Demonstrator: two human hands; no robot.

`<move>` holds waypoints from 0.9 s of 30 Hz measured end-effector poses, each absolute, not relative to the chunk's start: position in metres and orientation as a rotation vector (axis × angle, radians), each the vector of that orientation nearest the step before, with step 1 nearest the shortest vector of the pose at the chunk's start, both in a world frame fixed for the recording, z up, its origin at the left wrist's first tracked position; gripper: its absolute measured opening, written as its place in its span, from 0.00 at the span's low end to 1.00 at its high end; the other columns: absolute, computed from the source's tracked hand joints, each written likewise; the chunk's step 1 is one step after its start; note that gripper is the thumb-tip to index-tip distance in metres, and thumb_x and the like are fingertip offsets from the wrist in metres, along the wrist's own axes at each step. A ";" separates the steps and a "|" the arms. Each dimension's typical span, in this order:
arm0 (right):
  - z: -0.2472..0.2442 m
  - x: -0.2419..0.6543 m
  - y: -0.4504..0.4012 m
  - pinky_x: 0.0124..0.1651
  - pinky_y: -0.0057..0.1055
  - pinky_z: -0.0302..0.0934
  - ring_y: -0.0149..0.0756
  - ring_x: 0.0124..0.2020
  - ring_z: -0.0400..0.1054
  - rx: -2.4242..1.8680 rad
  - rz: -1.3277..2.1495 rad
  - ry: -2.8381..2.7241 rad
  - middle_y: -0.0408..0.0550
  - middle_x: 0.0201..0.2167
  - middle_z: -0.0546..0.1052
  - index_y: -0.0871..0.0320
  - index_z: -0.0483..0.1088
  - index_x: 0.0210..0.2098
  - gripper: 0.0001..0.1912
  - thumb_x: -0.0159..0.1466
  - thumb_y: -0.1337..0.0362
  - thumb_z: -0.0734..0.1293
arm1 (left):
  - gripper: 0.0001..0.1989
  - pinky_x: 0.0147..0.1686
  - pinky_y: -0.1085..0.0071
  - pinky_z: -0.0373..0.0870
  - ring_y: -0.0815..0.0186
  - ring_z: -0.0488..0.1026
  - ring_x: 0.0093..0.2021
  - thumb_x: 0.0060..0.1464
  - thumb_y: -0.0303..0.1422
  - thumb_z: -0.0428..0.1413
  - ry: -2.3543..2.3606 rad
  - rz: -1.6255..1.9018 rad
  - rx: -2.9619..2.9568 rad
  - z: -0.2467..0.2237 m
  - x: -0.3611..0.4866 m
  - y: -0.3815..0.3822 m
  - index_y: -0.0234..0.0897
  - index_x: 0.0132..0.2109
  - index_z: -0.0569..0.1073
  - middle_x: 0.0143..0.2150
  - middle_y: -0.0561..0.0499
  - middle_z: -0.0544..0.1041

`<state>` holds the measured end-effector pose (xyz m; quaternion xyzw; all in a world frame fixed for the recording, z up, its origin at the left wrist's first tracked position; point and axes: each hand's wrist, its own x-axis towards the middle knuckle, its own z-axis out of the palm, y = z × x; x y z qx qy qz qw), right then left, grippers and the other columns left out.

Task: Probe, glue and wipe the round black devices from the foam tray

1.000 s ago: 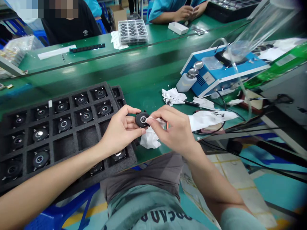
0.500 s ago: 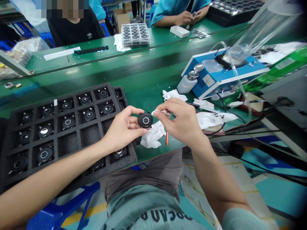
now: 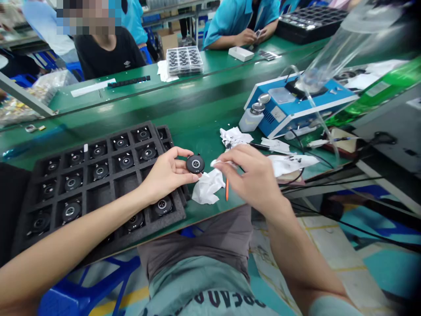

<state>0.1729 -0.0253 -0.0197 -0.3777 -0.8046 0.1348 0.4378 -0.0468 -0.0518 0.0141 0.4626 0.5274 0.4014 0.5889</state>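
Between the thumb and fingers of my left hand (image 3: 171, 172) is a round black watch body (image 3: 195, 164), its sensor side with a pale ring facing up. My right hand (image 3: 248, 171) pinches a small wad of white tissue (image 3: 215, 163), a short gap to the right of the watch body. Below the two hands a crumpled white wipe (image 3: 208, 188) lies on the bench, beside an orange stick (image 3: 226, 189). Under my left forearm sits a black foam tray (image 3: 98, 196) with similar watch bodies in many of its compartments.
A white pump bottle (image 3: 251, 118) stands by a blue machine (image 3: 296, 103) at the right, with tubing and cables around it. Stained wipes (image 3: 235, 137) lie near it. Across the green bench (image 3: 197, 103) are a clear case (image 3: 184, 61) and two people.
My right hand with the tissue has drawn slightly away from the watch body, widening the gap. My left hand keeps its hold. The whole view has shifted a little.
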 end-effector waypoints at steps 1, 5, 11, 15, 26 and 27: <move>-0.020 0.164 -0.026 0.41 0.37 0.63 0.39 0.37 0.71 -0.877 0.377 -2.024 0.47 0.34 0.79 0.54 0.76 0.35 0.05 0.68 0.66 0.69 | 0.28 0.39 0.70 0.80 0.65 0.84 0.35 0.40 0.20 0.70 1.235 0.932 1.092 0.014 -0.046 -0.052 0.34 0.48 0.69 0.35 0.49 0.85; -0.017 0.127 -0.019 0.43 0.36 0.63 0.39 0.40 0.70 -0.780 0.457 -2.073 0.48 0.36 0.80 0.55 0.77 0.35 0.06 0.68 0.66 0.68 | 0.26 0.38 0.72 0.79 0.68 0.82 0.31 0.40 0.20 0.70 1.249 0.933 1.149 0.015 -0.045 -0.052 0.35 0.45 0.68 0.31 0.54 0.83; -0.025 0.144 0.000 0.40 0.36 0.61 0.39 0.35 0.70 -1.127 0.368 -1.834 0.47 0.31 0.78 0.55 0.76 0.31 0.06 0.66 0.65 0.69 | 0.28 0.41 0.66 0.81 0.61 0.85 0.37 0.39 0.20 0.71 1.281 0.933 1.156 0.026 -0.044 -0.053 0.35 0.46 0.68 0.35 0.48 0.85; -0.027 0.165 -0.016 0.36 0.35 0.62 0.36 0.30 0.69 -1.072 0.496 -1.706 0.45 0.29 0.78 0.55 0.74 0.30 0.06 0.65 0.64 0.70 | 0.27 0.42 0.65 0.81 0.60 0.85 0.38 0.41 0.21 0.71 1.274 0.955 1.170 0.035 -0.046 -0.057 0.35 0.46 0.67 0.37 0.48 0.85; -0.013 0.143 -0.018 0.39 0.37 0.62 0.38 0.34 0.69 -0.923 0.361 -1.825 0.47 0.32 0.78 0.55 0.75 0.32 0.06 0.67 0.66 0.68 | 0.26 0.42 0.67 0.80 0.59 0.85 0.40 0.45 0.22 0.70 1.207 0.901 1.222 0.040 -0.051 -0.071 0.36 0.48 0.68 0.38 0.47 0.85; -0.013 0.144 -0.015 0.38 0.36 0.62 0.37 0.33 0.68 -0.933 0.378 -1.799 0.46 0.31 0.77 0.55 0.74 0.32 0.06 0.66 0.66 0.69 | 0.26 0.42 0.68 0.80 0.59 0.85 0.41 0.45 0.22 0.70 1.203 0.907 1.210 0.041 -0.051 -0.072 0.36 0.49 0.68 0.39 0.46 0.85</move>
